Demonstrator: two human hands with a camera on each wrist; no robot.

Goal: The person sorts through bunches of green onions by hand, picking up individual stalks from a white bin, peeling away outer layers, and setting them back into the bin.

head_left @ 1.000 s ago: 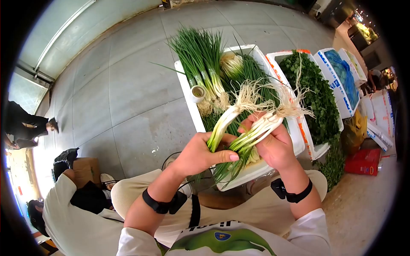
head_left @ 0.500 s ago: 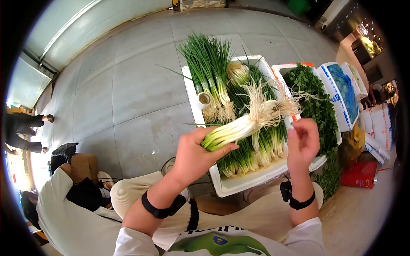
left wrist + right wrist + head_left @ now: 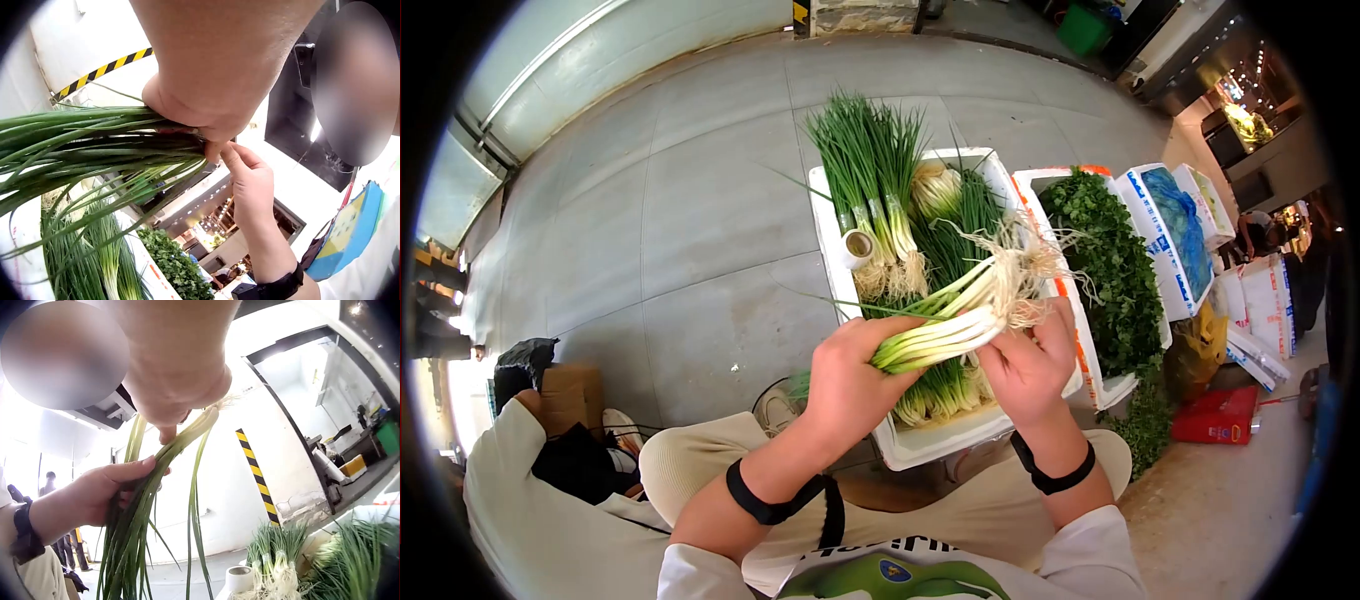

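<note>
head: left hand [image 3: 845,375] curls round spring onions [image 3: 960,328], roots to the right, above white box [image 3: 920,455]; right hand [image 3: 1030,372] pinches near roots. left wrist: right thumb meets finger. right wrist: leaves [image 3: 128,550] hang down.

Bunch of long green onions with white stems, dark green tubular leaves and stringy beige roots [image 3: 955,328]: in the left grip [image 3: 848,375], held around the pale green section. White stems run roughly parallel out of that grip toward the right grip [image 3: 1030,365], whose fingers are at the root end. Root hairs [image 3: 1022,275] are tangled and splayed beyond the stem bases, just past the right grip in the head view. Stems go white to light green approaching the left grip. Leaves hang loose below the left grip in the right wrist view, uneven spread, a few strands apart from the main bundle.
</note>
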